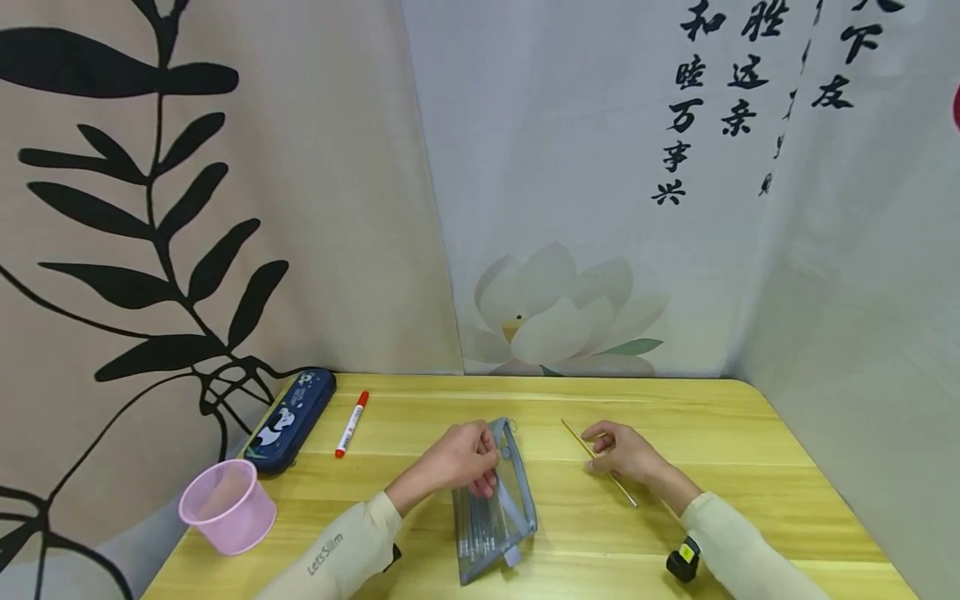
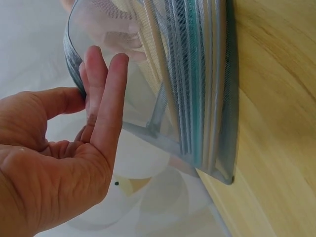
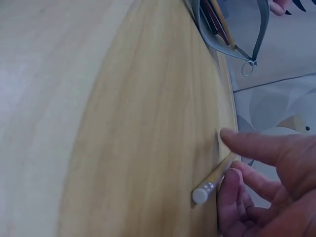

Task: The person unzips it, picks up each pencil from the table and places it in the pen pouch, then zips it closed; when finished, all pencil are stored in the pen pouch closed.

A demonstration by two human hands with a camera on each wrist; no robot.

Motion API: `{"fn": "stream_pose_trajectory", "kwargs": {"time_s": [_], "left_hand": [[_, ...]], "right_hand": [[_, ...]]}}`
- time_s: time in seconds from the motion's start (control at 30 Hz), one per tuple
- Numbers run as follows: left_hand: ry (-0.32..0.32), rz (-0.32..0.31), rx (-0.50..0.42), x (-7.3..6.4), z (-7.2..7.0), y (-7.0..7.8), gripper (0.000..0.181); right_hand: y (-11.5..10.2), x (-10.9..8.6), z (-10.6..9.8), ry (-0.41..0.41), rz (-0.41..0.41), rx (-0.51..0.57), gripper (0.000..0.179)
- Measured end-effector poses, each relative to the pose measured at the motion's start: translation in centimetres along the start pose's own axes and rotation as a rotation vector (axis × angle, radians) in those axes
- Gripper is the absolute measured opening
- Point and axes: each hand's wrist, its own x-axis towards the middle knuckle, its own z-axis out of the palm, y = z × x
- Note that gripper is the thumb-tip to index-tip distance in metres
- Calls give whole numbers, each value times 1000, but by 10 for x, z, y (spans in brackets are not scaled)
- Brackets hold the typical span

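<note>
My left hand (image 1: 467, 457) pinches the upper edge of a grey see-through mesh pencil pouch (image 1: 480, 533) between thumb and index finger, while the other fingers extend beside the mesh. Several slim pencils (image 2: 197, 98) show through the pouch's wall in the left wrist view. To the right, my right hand (image 1: 628, 454) has its curled fingers and thumb around a gold-coloured pencil (image 1: 624, 492) low over the table. The pencil's white eraser end (image 3: 200, 195) points towards the right wrist camera; part of its shaft is hidden by the fingers.
A dark blue pencil case (image 1: 292, 421) with a panda picture lies at the table's left edge. In front of it stands a pink cup (image 1: 240, 521). A red-and-white marker (image 1: 351, 425) lies beside the case. Printed curtains hang behind the wooden table (image 1: 750, 467).
</note>
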Motion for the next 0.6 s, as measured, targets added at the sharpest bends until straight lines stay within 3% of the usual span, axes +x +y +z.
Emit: {"fn": "stream_pose_trajectory", "kwargs": {"time_s": [0.2,0.6], "left_hand": [[3,-8,-22,-1,-1,0,5],[8,-13,-23,-1,0,0,4]], "right_hand": [[-2,0,3,57,22,-68,52],[-1,-1,1,94,49,-136,45]]}}
